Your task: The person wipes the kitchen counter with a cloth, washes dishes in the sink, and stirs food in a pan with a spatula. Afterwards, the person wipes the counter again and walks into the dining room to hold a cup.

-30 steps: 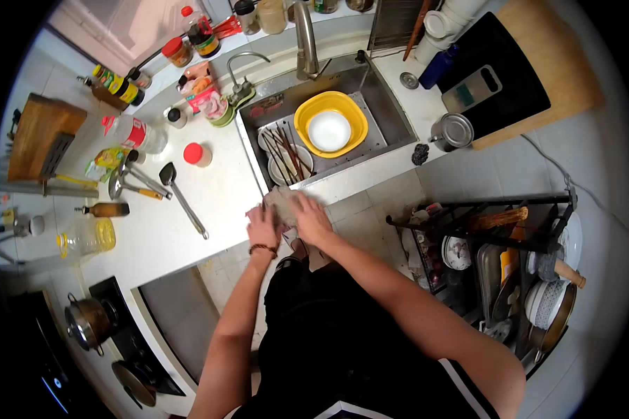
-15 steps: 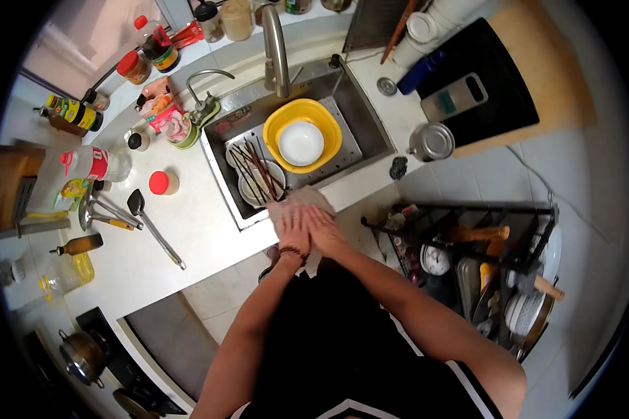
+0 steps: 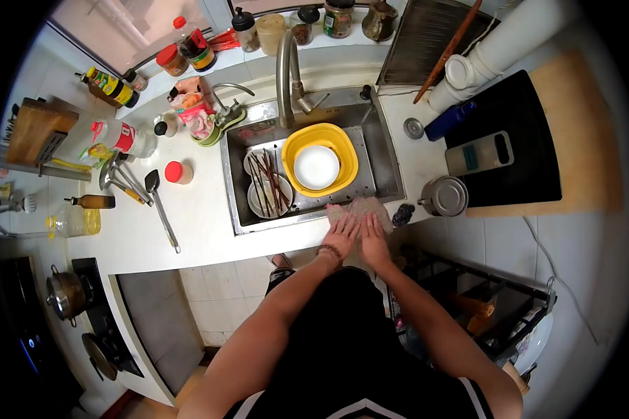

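Observation:
A beige-grey cloth point(image 3: 367, 207) lies on the counter's front strip, just before the sink point(image 3: 391, 185). My left hand point(image 3: 340, 237) rests flat on its left part, fingers stretched out. Beside it, my right hand point(image 3: 372, 242) presses flat on the cloth with straight fingers. Close to the cloth's right end sits a dark crumpled scrubber point(image 3: 403, 214). Inside the sink, a yellow basin point(image 3: 351, 159) holds a white bowl point(image 3: 316, 167). Left of the basin, chopsticks point(image 3: 264, 180) lie across white dishes point(image 3: 284, 204).
A tall faucet point(image 3: 284, 84) arches over the sink. Left on the counter are a red-lidded jar point(image 3: 178, 172), a spatula point(image 3: 162, 209) and ladles point(image 3: 124, 180). A metal canister point(image 3: 445, 196) stands at right. Below it is a black rack point(image 3: 496, 286).
Both hands and the cloth have slid right along the counter edge, now nearer the dark scrubber. The head view has shifted too, showing more of the windowsill and stove side.

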{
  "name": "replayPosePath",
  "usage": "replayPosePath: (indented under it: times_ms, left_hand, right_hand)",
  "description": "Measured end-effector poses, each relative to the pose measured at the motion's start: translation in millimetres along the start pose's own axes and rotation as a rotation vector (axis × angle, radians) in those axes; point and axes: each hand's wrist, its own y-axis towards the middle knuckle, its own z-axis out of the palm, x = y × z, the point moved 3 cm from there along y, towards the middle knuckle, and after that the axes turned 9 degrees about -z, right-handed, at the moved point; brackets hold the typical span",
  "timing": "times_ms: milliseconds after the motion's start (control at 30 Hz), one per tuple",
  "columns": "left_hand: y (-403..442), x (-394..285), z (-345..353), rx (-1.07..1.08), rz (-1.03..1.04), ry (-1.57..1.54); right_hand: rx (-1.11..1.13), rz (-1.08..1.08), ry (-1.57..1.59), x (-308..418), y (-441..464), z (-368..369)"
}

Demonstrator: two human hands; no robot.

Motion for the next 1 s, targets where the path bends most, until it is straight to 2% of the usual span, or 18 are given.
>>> replayPosePath:
  times_ms: [133,400,500,533,667,700,767,800,833,900,933,967,1000]
  left_hand:
    - [-39,45,-5,-0.018,-0.046,0.011]
    - [-155,151,-7,-0.165,-0.322,0.028]
    - [-190,174,-15,-0.165,-0.437,-0.075]
    - [-197,183,-11,-0.281,-0.433,-0.085]
    - [-218,217,-9,-0.335,-0.447,-0.141]
    - [-217,225,-7,-0.325,-0.471,-0.03]
    - [-217,246,-4,-0.32,-0.535,-0.184]
    - [-216,257,-4,-0.574,-0.519,-0.498]
    - [-215,262,-20,-0.586,-0.512,-0.51]
    - [-223,280,-33,-0.622,-0.864,-0.903]
    - [-220,292,-24,-0.793,-0.89,-1.0]
    - [-204,314,8,-0.675,-0.943,-1.324]
    - [-205,312,-7,-0.615,-0.877,-1.595]
  right_hand:
    - [0.046,-0.133,0.124,52,21,-3]
    - [0.219,-0.652,0.114,163,85,26]
    - [0.294,-0.732,0.094,201,100,48]
    - [0.278,-0.768,0.015,214,104,42]
    - [0.296,-0.771,0.082,256,118,30]
    - [0.385,-0.824,-0.05,264,121,33]
    - [0.39,-0.795,0.038,276,130,36]
    - [0.258,-0.823,0.201,266,140,66]
    - [0.261,-0.823,0.183,275,153,61]
    - [0.406,-0.291,0.595,288,185,62]
    - [0.347,-0.226,0.678,302,197,47]
    - [0.283,-0.16,0.758,314,208,33]
    - [0.28,-0.14,0.752,321,215,41]
